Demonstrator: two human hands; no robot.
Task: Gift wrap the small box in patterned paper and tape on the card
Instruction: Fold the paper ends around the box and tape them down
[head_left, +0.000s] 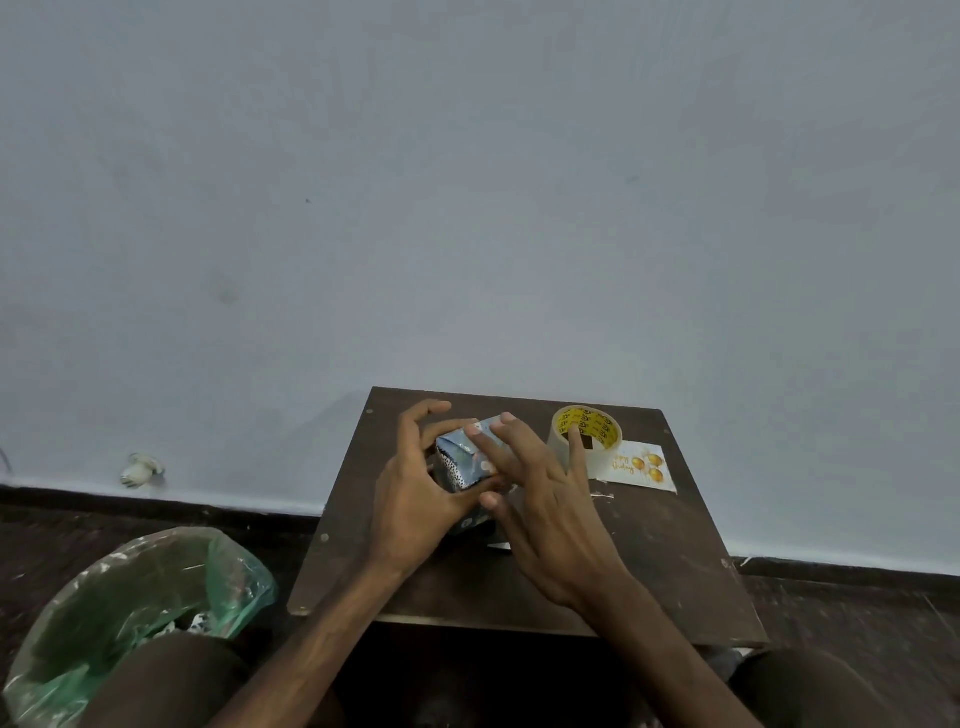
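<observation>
On the table, the left hand grips the box; the right hand presses flat-fingered on top. If let go early, the folds may spring open.

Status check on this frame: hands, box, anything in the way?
Left hand grips the wrapped box. Right hand presses flat on top. Card untaped, beside tape roll. Nothing blocking.

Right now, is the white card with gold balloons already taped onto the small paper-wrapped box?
No, the white card lies flat on the dark wooden table beside the clear tape roll, apart from the paper-wrapped box.
</observation>
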